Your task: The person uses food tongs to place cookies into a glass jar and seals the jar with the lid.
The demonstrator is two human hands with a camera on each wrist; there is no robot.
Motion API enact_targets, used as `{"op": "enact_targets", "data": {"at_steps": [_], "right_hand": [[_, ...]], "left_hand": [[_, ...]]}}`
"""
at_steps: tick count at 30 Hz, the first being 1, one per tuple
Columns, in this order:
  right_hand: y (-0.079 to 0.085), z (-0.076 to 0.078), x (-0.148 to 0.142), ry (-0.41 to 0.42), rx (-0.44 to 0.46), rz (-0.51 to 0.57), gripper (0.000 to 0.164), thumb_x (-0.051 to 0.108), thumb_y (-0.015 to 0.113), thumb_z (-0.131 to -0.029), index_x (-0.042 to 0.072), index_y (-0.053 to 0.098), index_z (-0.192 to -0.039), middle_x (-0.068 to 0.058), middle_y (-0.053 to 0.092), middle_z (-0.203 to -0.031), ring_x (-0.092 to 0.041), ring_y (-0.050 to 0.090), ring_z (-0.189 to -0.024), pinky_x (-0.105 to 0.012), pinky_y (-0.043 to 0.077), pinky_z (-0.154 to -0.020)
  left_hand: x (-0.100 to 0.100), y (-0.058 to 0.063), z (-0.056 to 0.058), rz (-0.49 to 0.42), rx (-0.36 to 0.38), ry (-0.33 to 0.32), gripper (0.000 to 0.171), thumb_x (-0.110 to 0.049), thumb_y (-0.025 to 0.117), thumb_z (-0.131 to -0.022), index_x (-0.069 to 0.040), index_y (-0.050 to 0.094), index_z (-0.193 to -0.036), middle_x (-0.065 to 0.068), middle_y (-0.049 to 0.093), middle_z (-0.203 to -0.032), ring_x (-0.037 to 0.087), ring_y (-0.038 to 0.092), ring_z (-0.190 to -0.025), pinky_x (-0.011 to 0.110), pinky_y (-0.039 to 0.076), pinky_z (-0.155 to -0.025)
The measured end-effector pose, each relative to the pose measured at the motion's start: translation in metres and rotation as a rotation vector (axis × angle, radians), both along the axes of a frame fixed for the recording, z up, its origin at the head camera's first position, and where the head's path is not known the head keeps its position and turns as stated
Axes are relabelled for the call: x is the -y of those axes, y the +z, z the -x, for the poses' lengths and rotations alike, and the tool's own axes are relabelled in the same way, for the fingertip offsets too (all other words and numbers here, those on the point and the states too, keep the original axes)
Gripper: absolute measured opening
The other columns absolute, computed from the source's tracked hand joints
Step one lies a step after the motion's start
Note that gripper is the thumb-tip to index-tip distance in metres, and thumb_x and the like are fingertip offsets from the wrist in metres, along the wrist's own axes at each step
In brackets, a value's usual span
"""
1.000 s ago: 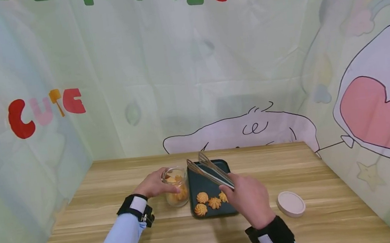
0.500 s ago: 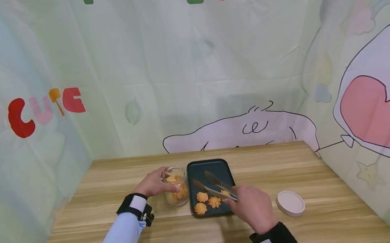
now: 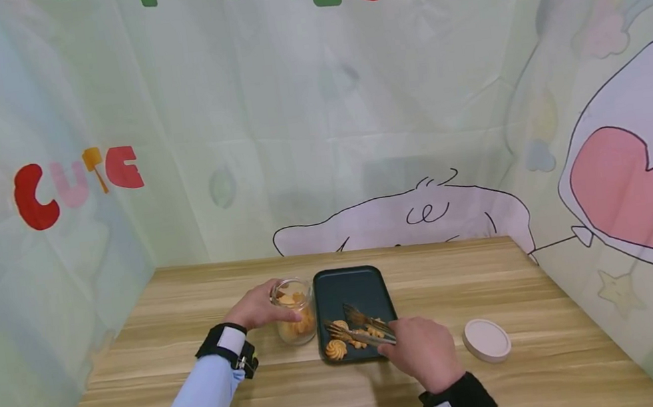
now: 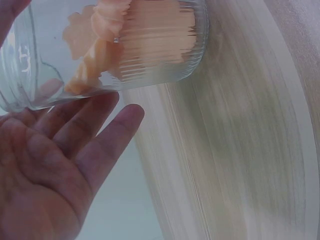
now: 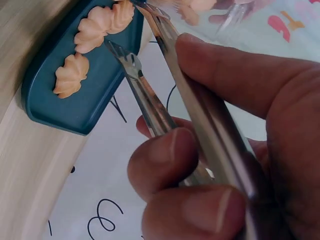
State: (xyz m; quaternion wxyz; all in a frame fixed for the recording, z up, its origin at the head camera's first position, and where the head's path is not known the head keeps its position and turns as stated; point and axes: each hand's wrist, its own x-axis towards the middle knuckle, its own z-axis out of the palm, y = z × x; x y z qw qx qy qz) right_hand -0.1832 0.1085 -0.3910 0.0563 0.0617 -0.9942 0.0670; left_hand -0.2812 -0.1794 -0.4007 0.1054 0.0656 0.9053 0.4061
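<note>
My left hand (image 3: 258,307) grips a clear glass jar (image 3: 291,282), thumb in front and fingers behind; the left wrist view shows piped cookies (image 4: 111,20) inside. The jar stands upright beside a dark rectangular tray (image 3: 351,286). Several swirl-shaped cookies (image 3: 336,349) lie at the tray's near end. My right hand (image 3: 425,352) holds metal tongs (image 5: 205,112), pinched between thumb and fingers. The two arms of the tongs are spread apart, low over the cookies and partly hiding them in the head view. In the right wrist view, one tong tip reaches close to a cookie (image 5: 93,30).
A round pale lid (image 3: 487,339) lies on the wooden table (image 3: 536,394) to the right of the tray. Behind the table hangs a printed fabric backdrop (image 3: 318,130) with cartoon drawings.
My right hand has lowered the tongs from above the tray's far end toward the cookies at its near end. The left hand and the jar have stayed in place.
</note>
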Motion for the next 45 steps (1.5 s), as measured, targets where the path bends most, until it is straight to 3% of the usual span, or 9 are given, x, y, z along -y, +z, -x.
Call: {"op": "enact_targets", "data": {"at_steps": [7, 13, 26, 38, 45], "right_hand": [[-0.009, 0.007, 0.000, -0.035, 0.008, 0.016, 0.035, 0.037, 0.077, -0.081, 0.012, 0.074, -0.105, -0.005, 0.067, -0.074, -0.018, 0.056, -0.060, -0.034, 0.040, -0.047], [-0.016, 0.011, 0.000, -0.066, -0.004, 0.035, 0.037, 0.036, 0.078, -0.081, 0.012, 0.074, -0.109, -0.008, 0.070, -0.077, -0.019, 0.057, -0.059, -0.034, 0.039, -0.046], [-0.026, 0.014, 0.001, -0.068, -0.066, 0.039, 0.040, 0.038, 0.078, -0.081, 0.012, 0.074, -0.110, -0.011, 0.071, -0.077, -0.020, 0.058, -0.056, -0.033, 0.038, -0.043], [-0.029, 0.015, -0.001, -0.081, -0.043, 0.064, 0.041, 0.039, 0.076, -0.082, 0.012, 0.073, -0.114, -0.012, 0.073, -0.084, -0.023, 0.062, -0.063, -0.036, 0.041, -0.047], [-0.029, 0.017, -0.001, -0.086, -0.061, 0.070, 0.041, 0.040, 0.076, -0.083, 0.012, 0.073, -0.113, -0.011, 0.073, -0.082, -0.021, 0.060, -0.060, -0.034, 0.040, -0.047]], "left_hand": [[0.000, -0.002, 0.001, -0.001, 0.003, -0.002, 0.087, -0.034, 0.089, -0.070, -0.006, 0.048, -0.141, 0.012, 0.063, -0.126, 0.029, 0.056, -0.118, 0.054, 0.041, -0.106], [0.000, -0.003, 0.000, 0.001, 0.004, -0.002, 0.087, -0.034, 0.089, -0.070, -0.006, 0.047, -0.142, 0.013, 0.063, -0.127, 0.029, 0.056, -0.118, 0.054, 0.041, -0.107], [-0.001, -0.008, 0.005, 0.016, 0.009, 0.010, 0.089, -0.038, 0.088, -0.070, -0.009, 0.046, -0.143, 0.013, 0.060, -0.134, 0.031, 0.053, -0.124, 0.056, 0.040, -0.108], [-0.001, -0.007, 0.005, 0.006, -0.003, 0.006, 0.087, -0.037, 0.089, -0.069, -0.008, 0.048, -0.141, 0.011, 0.062, -0.128, 0.029, 0.055, -0.119, 0.056, 0.041, -0.107], [0.000, -0.005, 0.004, 0.026, -0.013, -0.009, 0.088, -0.036, 0.088, -0.071, -0.007, 0.046, -0.143, 0.014, 0.060, -0.134, 0.032, 0.053, -0.126, 0.056, 0.040, -0.109]]}}
